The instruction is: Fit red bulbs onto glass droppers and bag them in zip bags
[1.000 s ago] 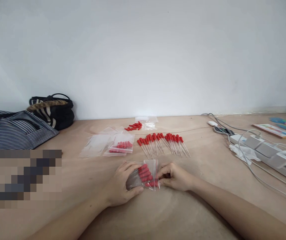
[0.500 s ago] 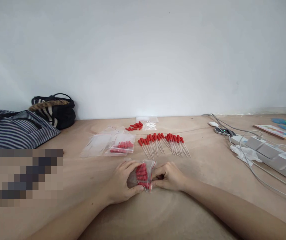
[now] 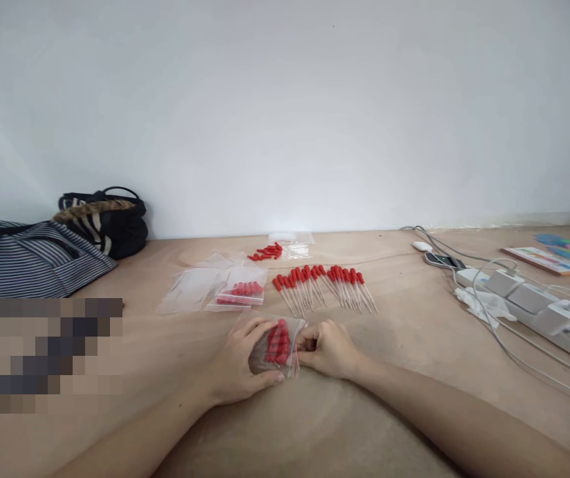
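Between both hands is a clear zip bag (image 3: 292, 330) with several red-capped droppers (image 3: 278, 342) inside. My left hand (image 3: 239, 362) curves around its left side, fingers at the top edge and thumb at the bottom. At the right, my right hand (image 3: 327, 350) pinches the red-lined opening edge. Behind the hands, two fanned groups of droppers with red bulbs and clear stems (image 3: 309, 289) lie on the table. Flat clear bags (image 3: 190, 289) are stacked to their left, and a filled bag (image 3: 247, 291) rests on top.
Loose red caps (image 3: 267, 252) and clear stems (image 3: 298, 251) lie near the wall. A striped bag (image 3: 40, 259) and a black bag (image 3: 115, 226) sit at the left. On the right are a power strip (image 3: 558, 332), white cables, a tissue (image 3: 484, 305) and a colourful board (image 3: 548, 261).
The red droppers in the held bag have shifted and lie closer together. My right hand has moved slightly left and up, along with the bag's opening edge. The whole view has shifted slightly.
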The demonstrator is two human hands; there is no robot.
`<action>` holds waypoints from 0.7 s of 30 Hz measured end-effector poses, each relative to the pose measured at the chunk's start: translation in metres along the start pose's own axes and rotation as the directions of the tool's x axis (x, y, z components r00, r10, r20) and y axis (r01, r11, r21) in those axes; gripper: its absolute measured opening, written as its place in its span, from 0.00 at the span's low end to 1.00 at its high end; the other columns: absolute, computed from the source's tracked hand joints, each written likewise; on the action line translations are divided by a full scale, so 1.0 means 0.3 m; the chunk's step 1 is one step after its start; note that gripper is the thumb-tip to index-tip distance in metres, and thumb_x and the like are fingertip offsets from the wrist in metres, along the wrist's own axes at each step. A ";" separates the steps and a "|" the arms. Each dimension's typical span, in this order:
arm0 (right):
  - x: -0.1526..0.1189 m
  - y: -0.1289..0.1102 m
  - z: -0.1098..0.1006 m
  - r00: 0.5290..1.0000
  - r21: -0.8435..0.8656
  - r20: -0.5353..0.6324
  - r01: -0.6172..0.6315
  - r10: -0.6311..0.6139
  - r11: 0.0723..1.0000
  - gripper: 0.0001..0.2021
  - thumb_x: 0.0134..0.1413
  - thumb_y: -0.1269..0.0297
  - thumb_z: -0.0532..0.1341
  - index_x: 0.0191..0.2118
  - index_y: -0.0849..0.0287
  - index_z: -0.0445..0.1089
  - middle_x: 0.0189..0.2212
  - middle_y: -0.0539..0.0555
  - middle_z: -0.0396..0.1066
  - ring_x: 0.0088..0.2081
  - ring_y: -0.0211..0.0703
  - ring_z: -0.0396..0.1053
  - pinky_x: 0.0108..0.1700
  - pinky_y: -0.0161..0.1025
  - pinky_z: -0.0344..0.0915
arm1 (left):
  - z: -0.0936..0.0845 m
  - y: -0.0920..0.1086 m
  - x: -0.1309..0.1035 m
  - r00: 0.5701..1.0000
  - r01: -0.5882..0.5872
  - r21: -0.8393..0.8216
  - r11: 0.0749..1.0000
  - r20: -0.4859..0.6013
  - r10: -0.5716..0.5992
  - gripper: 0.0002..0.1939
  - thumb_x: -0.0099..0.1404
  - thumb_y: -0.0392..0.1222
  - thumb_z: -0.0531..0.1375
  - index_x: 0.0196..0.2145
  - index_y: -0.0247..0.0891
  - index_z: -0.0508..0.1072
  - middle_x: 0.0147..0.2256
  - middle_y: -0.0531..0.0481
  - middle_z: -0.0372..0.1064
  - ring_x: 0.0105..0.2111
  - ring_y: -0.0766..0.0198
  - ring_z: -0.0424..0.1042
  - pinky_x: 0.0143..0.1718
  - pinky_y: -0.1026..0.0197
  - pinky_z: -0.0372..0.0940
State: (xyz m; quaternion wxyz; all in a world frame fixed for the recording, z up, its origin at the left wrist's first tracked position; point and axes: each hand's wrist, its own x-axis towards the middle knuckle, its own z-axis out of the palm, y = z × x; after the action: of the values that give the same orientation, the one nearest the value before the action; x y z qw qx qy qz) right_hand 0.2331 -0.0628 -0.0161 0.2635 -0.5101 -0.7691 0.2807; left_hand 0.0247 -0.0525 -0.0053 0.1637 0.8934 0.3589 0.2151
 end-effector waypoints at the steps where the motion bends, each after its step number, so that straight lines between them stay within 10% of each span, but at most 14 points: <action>1: 0.003 0.009 -0.005 0.999 0.042 0.029 0.018 -0.019 0.999 0.09 0.41 0.57 0.64 0.22 0.57 0.71 0.16 0.45 0.64 0.19 0.30 0.58 0.22 0.30 0.49 | 0.002 -0.002 -0.003 1.000 -0.004 0.018 1.000 -0.016 0.005 0.35 0.48 0.50 0.64 0.53 0.43 0.58 0.49 0.45 0.61 0.49 0.50 0.61 0.50 0.47 0.57; 5: 0.007 0.059 -0.057 0.987 0.087 -0.010 0.163 -0.163 0.983 0.05 0.43 0.64 0.62 0.28 0.59 0.69 0.18 0.46 0.60 0.20 0.31 0.56 0.22 0.29 0.52 | 0.005 0.004 -0.017 0.991 -0.069 0.118 0.991 -0.104 0.082 0.36 0.47 0.54 0.64 0.53 0.43 0.60 0.51 0.43 0.61 0.52 0.47 0.58 0.54 0.41 0.50; 10: 0.020 0.099 -0.092 0.911 -0.286 -0.094 0.362 -0.402 0.887 0.17 0.47 0.72 0.57 0.45 0.54 0.67 0.38 0.54 0.65 0.38 0.41 0.62 0.36 0.36 0.60 | 0.000 0.025 -0.014 0.959 -0.266 0.146 0.953 -0.063 0.278 0.21 0.56 0.48 0.59 0.48 0.43 0.66 0.47 0.45 0.66 0.49 0.52 0.62 0.51 0.47 0.57; 21: 0.005 0.098 -0.075 0.762 -0.484 -0.026 0.557 -0.647 0.675 0.11 0.55 0.70 0.51 0.34 0.57 0.71 0.30 0.54 0.69 0.33 0.41 0.60 0.37 0.42 0.54 | -0.034 0.000 0.009 0.751 -0.646 0.333 0.687 0.116 0.650 0.14 0.65 0.30 0.48 0.39 0.41 0.70 0.39 0.48 0.73 0.40 0.62 0.70 0.48 0.54 0.62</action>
State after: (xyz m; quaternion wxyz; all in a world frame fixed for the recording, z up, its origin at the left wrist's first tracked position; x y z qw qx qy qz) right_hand 0.2668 -0.0482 -0.0208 0.2908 -0.2978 -0.9073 -0.0588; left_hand 0.0213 -0.0493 0.0040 -0.0875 0.9752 0.0541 0.1959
